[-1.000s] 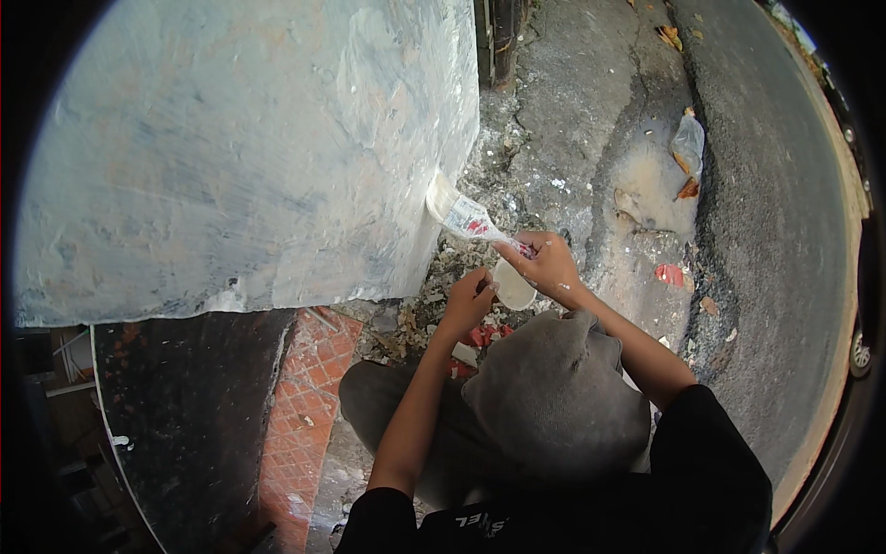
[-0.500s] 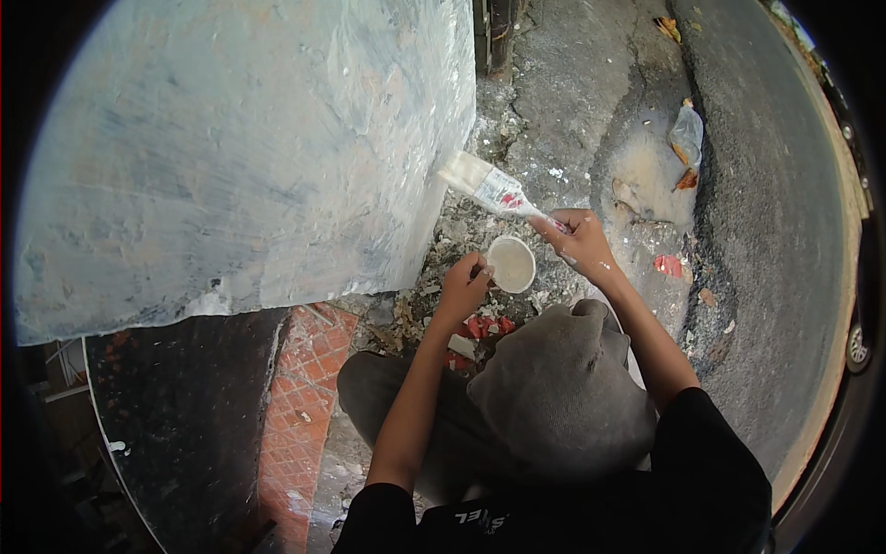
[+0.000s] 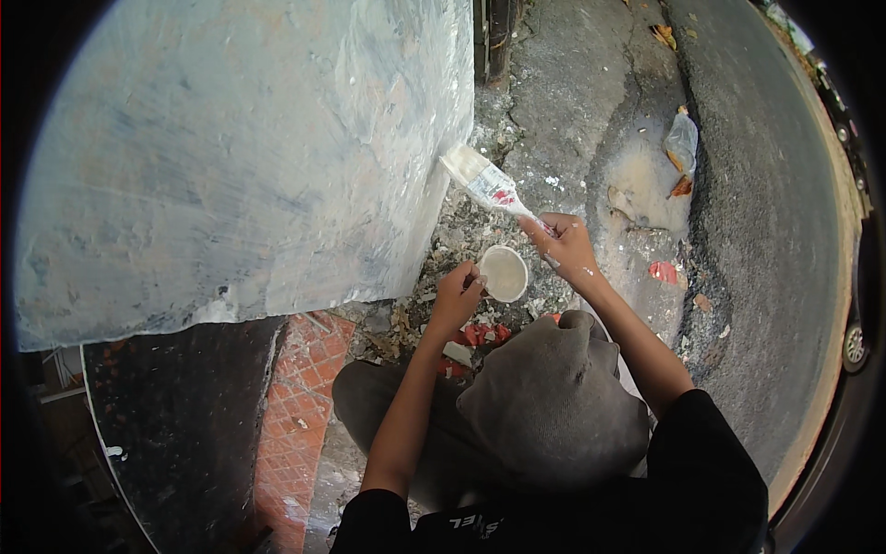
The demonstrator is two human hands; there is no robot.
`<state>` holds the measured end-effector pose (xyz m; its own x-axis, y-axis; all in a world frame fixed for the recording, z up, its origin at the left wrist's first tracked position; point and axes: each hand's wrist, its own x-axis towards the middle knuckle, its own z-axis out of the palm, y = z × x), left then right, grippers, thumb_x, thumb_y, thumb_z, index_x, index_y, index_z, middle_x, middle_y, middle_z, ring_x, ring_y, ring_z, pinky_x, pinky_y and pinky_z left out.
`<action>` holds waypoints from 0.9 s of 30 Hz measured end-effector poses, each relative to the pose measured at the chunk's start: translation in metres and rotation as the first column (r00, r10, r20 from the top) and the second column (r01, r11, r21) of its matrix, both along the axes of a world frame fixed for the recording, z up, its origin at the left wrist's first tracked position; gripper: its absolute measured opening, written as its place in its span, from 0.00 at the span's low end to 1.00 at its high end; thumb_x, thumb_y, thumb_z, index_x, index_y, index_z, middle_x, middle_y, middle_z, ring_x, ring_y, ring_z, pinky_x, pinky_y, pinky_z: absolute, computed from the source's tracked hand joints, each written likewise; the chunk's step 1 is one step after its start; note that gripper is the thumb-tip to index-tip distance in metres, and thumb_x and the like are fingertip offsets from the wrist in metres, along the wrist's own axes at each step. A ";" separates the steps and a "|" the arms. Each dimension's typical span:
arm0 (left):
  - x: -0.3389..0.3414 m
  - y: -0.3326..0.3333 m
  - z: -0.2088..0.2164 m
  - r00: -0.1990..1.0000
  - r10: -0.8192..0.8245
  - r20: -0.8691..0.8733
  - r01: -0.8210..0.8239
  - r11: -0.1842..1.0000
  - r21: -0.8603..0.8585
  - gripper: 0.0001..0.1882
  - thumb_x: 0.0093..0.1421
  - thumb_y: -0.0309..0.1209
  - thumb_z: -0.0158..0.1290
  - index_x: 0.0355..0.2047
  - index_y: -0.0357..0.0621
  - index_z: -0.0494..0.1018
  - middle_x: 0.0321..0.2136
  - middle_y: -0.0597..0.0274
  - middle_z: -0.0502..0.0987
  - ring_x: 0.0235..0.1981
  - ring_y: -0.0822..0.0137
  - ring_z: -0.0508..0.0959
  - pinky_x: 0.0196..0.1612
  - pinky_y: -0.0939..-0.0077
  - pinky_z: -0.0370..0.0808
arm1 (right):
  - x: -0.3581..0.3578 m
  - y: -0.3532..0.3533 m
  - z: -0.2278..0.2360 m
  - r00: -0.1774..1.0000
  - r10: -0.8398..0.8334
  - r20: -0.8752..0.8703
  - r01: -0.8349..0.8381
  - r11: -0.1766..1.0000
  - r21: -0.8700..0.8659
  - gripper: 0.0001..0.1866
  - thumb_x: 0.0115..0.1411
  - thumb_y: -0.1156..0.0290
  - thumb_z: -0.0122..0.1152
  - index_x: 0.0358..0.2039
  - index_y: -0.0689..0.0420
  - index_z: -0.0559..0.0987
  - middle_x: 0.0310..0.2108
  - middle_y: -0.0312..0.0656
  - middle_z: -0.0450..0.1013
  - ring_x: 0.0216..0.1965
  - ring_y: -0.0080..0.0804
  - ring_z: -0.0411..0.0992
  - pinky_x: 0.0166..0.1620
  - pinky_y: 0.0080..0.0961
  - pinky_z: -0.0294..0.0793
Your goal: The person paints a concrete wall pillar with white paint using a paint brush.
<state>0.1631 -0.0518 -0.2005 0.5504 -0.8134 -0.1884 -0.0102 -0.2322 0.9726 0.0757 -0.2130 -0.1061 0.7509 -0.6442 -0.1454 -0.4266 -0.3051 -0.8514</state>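
Note:
My right hand [image 3: 565, 247] is closed round the handle of a wide paintbrush [image 3: 491, 187], smeared with white and red. Its pale bristles point up and left, at the right edge of a patchy white and grey wall [image 3: 249, 157]; whether they press on it I cannot tell. White specks of paint mark my right hand. Below the brush, my left hand [image 3: 459, 294] pinches the rim of a small round white cup [image 3: 505, 274] that holds a pale liquid.
Rubble and flakes [image 3: 452, 231] cover the ground along the wall's foot. A crumpled plastic bag [image 3: 681, 143] lies by a pale stain, near the grey road [image 3: 766, 231]. Orange tiles [image 3: 295, 425] adjoin a black surface [image 3: 185, 415] at lower left. My bent knee [image 3: 554, 397] sits below the cup.
The cup and my left hand have shifted slightly left and down in the picture. The brush is a little more tilted, its bristles still at the wall's edge. The whole view has moved slightly.

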 end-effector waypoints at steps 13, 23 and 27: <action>0.000 0.004 0.000 0.993 0.056 -0.104 -0.056 0.998 0.004 0.06 0.53 0.25 0.45 0.20 0.37 0.62 0.15 0.66 0.65 0.18 0.79 0.64 0.23 0.83 0.64 | 0.000 0.008 0.001 0.999 0.032 0.008 -0.032 0.998 -0.060 0.17 0.48 0.56 0.56 0.22 0.60 0.77 0.14 0.46 0.69 0.15 0.34 0.66 0.22 0.27 0.64; 0.012 0.001 0.000 0.982 0.172 -0.074 -0.174 0.984 -0.025 0.06 0.55 0.25 0.44 0.22 0.38 0.64 0.18 0.68 0.68 0.21 0.79 0.67 0.26 0.84 0.66 | -0.039 -0.041 0.051 0.917 0.166 -0.361 -0.284 0.910 -0.302 0.21 0.43 0.52 0.60 0.21 0.61 0.77 0.15 0.46 0.70 0.20 0.38 0.71 0.27 0.26 0.68; 0.009 -0.003 -0.001 0.983 0.158 -0.097 -0.164 0.985 -0.047 0.05 0.55 0.25 0.43 0.22 0.38 0.64 0.18 0.68 0.67 0.21 0.79 0.66 0.25 0.85 0.64 | -0.036 -0.030 0.053 0.855 0.178 -0.487 -0.466 0.675 -0.573 0.19 0.41 0.51 0.60 0.20 0.57 0.77 0.18 0.41 0.71 0.22 0.40 0.70 0.29 0.32 0.69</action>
<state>0.1717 -0.0546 -0.2012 0.6572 -0.7260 -0.2027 0.1140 -0.1701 0.9788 0.0394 -0.2426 -0.0534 0.9095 -0.4052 -0.0924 -0.4155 -0.8917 -0.1795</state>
